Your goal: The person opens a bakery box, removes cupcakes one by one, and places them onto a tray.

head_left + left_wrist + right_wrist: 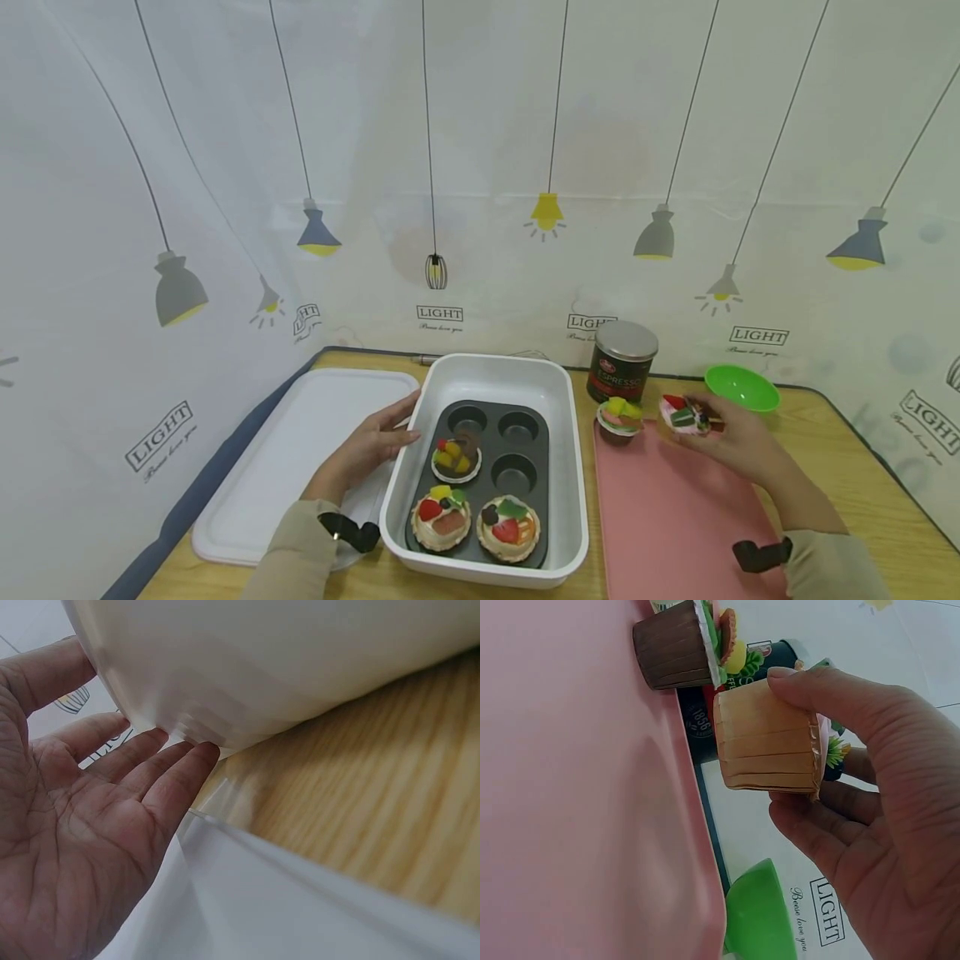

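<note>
My right hand (731,437) pinches a toy cupcake (769,739) in a tan paper cup, thumb on one side and fingers on the other, above the pink tray (667,517). Beside it on that tray stands another cupcake (619,421) in a brown cup with yellow and green topping. My left hand (369,446) touches the left side of a deep white pan (577,500) with fairly straight fingertips. Inside the pan lies a dark muffin tin (513,439). It holds a chocolate cupcake (456,458) at middle left and two fruit tarts, one front left (441,518), one front right (508,529).
A white tray or lid (277,467) lies left of the pan, under my left forearm. Behind the pink tray stand an espresso tin (621,367) and a green bowl (742,388). A lamp-patterned curtain (480,167) closes off the table's back and sides.
</note>
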### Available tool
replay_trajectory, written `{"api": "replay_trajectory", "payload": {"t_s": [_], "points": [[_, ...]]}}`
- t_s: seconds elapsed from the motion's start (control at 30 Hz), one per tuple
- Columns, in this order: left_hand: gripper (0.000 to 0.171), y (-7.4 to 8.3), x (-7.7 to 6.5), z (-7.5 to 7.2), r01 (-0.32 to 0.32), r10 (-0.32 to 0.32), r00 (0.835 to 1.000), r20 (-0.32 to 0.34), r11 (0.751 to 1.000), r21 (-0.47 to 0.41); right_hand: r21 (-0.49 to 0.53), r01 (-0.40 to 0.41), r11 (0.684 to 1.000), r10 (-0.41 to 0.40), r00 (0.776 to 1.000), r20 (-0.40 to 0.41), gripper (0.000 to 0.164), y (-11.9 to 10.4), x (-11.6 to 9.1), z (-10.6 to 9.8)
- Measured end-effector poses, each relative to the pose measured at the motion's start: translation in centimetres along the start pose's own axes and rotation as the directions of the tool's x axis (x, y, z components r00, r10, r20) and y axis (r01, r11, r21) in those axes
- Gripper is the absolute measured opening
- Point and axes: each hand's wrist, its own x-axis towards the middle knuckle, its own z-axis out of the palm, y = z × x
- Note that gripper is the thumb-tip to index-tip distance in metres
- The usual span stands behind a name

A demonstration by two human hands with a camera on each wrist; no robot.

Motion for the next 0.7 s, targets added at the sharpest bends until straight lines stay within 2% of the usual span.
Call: {"api": "replay_trajectory", "payload": {"t_s": [0.43,0.7], "points": [[0.074,0.0,0.0,0.0,-0.006,0.006,1.0,0.001,1.0,0.008,-0.037,0.031,0.999,-0.03,0.999,0.023,0.068,0.6,0.2,1.2],[0.074,0.0,-0.1,0.0,-0.006,0.006,1.0,0.006,1.0,0.011,-0.052,-0.018,0.998,0.021,0.998,0.057,0.07,1.1,0.2,1.7]]}}
